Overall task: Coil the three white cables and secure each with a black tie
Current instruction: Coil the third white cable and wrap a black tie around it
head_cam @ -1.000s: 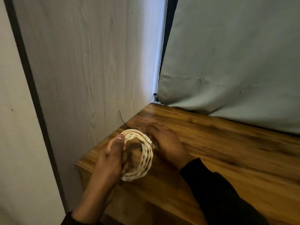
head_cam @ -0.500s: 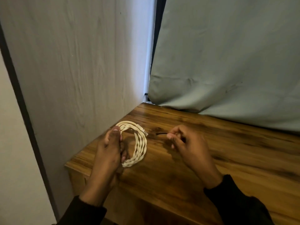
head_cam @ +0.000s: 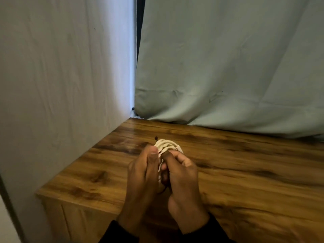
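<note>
A coiled white cable (head_cam: 166,145) is held upright between both hands over the wooden table (head_cam: 245,163). My left hand (head_cam: 143,174) grips the coil's left side, thumb up along it. My right hand (head_cam: 182,176) is curled against the coil's right side, fingers pinching at it. A thin black tie (head_cam: 155,138) pokes up at the coil's top left; more of it shows dark between the hands. Most of the coil is hidden behind my fingers. No other cable is in view.
The table's left edge meets a pale wood-grain panel (head_cam: 61,85). A grey-green cloth (head_cam: 228,67) hangs behind the table's back edge. The table's front edge runs near my wrists.
My right hand, which held the black tie apart from the coil, has come in against it. Both hands now hold the coil together nearer the table's middle.
</note>
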